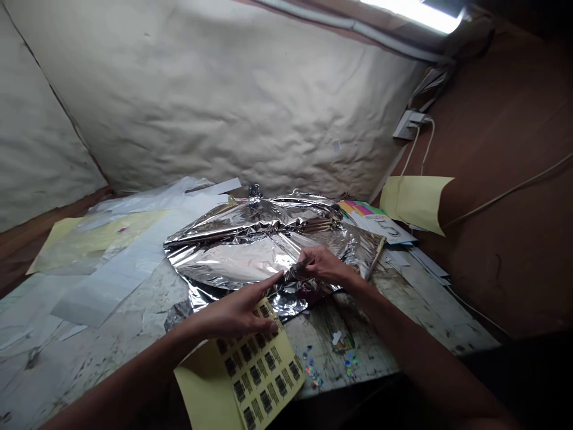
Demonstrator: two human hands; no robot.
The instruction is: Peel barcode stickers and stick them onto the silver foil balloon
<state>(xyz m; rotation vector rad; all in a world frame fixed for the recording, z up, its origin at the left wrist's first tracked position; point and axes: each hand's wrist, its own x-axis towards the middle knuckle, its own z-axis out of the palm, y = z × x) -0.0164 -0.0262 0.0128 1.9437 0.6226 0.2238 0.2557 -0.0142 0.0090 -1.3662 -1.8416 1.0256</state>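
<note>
On my remote feed I count two hands at center, one left hand (233, 316) and one right hand (324, 266), above one crumpled silver foil sheet (233, 263). One barcode label sheet (257, 364) sits at bottom center, one yellow paper sheet (414, 203) at right. At upper right I count one wall socket (406, 125), two white cords (414, 152) and one light tube (416, 12). Glitter flakes (351, 363), lower right of center, are too small to count.
</note>
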